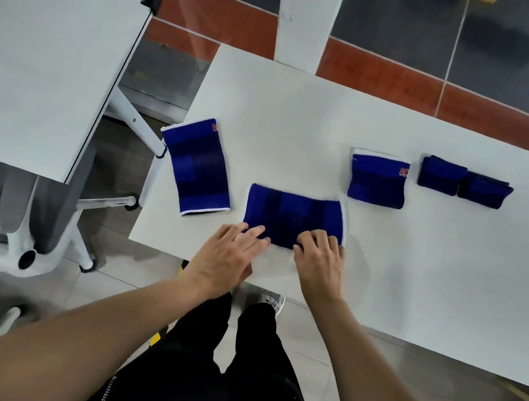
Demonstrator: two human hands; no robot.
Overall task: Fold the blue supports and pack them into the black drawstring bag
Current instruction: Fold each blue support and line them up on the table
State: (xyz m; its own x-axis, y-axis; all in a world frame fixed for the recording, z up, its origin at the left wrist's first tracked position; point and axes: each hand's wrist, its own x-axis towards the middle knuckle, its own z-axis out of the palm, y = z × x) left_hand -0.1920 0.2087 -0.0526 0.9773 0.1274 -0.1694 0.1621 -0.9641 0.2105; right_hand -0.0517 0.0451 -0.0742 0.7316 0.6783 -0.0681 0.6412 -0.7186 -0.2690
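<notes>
head view: the landmark here is the flat support [295,215], which lies spread out lengthwise near the front edge of the white table [417,276], right in front of the person

the left hand [231,250] rests on its near left corner with fingers straight and flat, holding nothing, most likely pinning the cloth so it does not slide. the right hand [318,264] sits at its near right corner with fingers curled over the hem and seems to pinch it, though the thumb is hidden. both hands at the near edge suggests that this edge is about to be lifted and folded away from the body

left of the flat support and just apart from it, an unfolded support [197,165] lies at a slant by the table's left end, probably waiting its turn. beyond the flat support and to its right, a shorter support [378,180] with a white hem looks folded once. further right of that, two small dark folded supports [440,176] touch side by side, set out of the working area as finished pieces

the black drawstring bag is not in view, so packing looks some way off

far left of the flat support stand a second table [36,60] and a grey and white chair [32,233]; below it, past the table edge, a shoe [271,300] shows on the floor
</notes>
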